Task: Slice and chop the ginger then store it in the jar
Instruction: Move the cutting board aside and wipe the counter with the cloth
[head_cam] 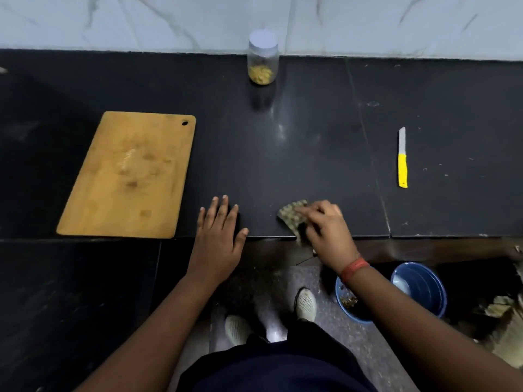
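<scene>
1. On the floor below the counter's front edge, a blue bucket [421, 292] stands beside the person's right forearm, holding dark scraps at the bottom; 2 pale shoes [305, 304] show on the speckled floor

2. At the counter's front edge, the right hand [325, 224] curls its fingers down onto a blurred grey-green cloth or scrubber [291, 215], gripping it where it overhangs the lip; a red band circles that wrist

3. Just to the left, the left hand [219, 230] lies palm-down on the black counter [283, 154], fingers straight and spread, holding nothing, thumb near the edge

4. A bare wooden cutting board [127, 176] lies far left, its near side almost at the counter's edge, its hanging hole at the far right corner

5. A yellow-handled knife [402, 159] lies well to the right, blade pointing away, apart from both hands; bare dark counter lies between board and knife

6. Against the marble backsplash, a clear jar [263, 59] stands upright with its white lid on, chopped yellow ginger [261, 74] filling its lower part
</scene>
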